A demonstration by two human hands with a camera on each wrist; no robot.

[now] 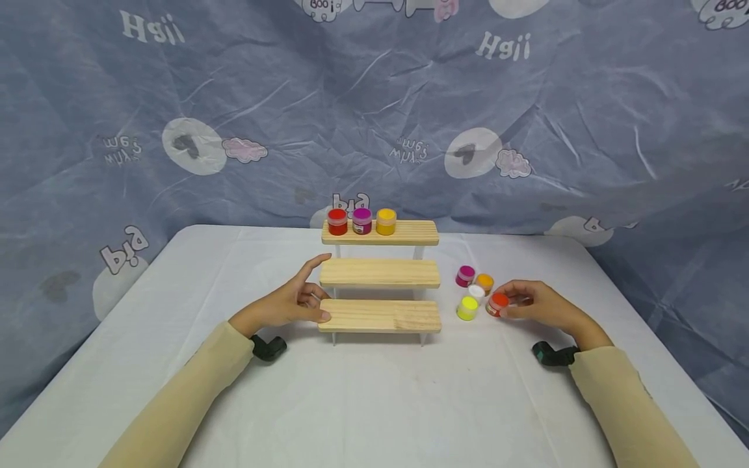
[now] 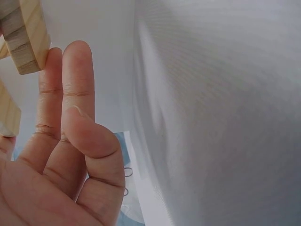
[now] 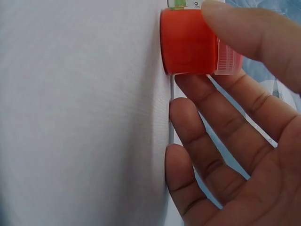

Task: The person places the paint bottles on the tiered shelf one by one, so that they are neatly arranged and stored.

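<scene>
A three-step wooden display rack stands on the white-covered table. My left hand touches its left ends, the index finger at the middle shelf and the thumb at the lowest one. In the left wrist view, the fingers look mostly straight beside a board end. My right hand pinches a small red paint jar between thumb and fingers. In the right wrist view the red jar lies against the white cloth, a clear lid on it.
Beside the held jar stand purple, orange, white and yellow jars. Along the top shelf's left part sit red, purple and yellow-orange jars. A blue-grey printed cloth hangs behind the table.
</scene>
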